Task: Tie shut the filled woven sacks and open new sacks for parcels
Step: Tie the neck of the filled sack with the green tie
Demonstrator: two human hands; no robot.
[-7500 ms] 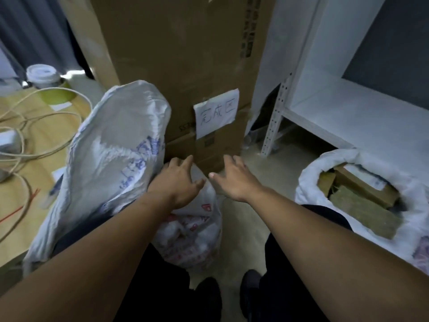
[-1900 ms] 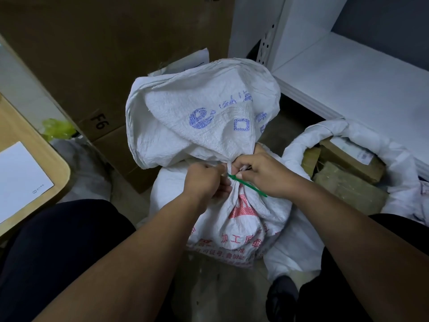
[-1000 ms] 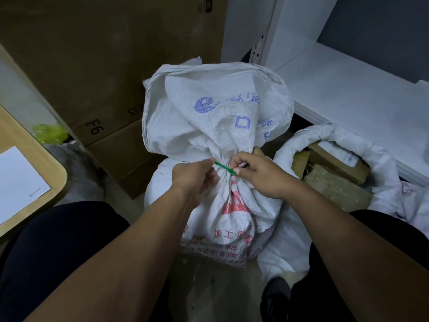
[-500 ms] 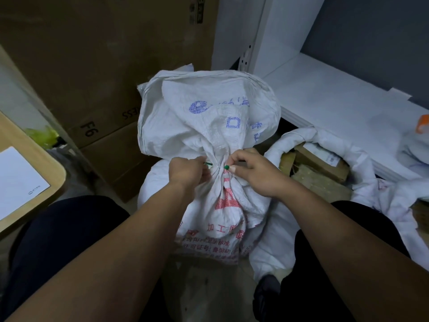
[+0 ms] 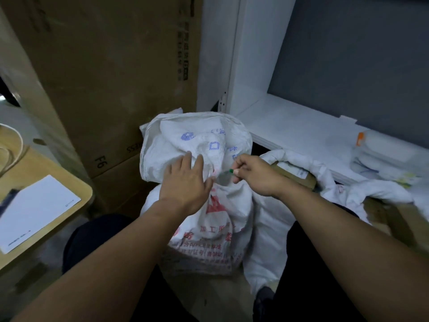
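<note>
A filled sack (image 5: 204,219) is being tied: the green tie (image 5: 228,171) is pinched by the right hand (image 5: 255,174), while the left hand (image 5: 185,182), fingers spread, is laid flat on the gathered neck. A firm pull is probably needed next.

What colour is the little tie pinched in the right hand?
Green: the tie, in the right hand, shows in the head view.
</note>
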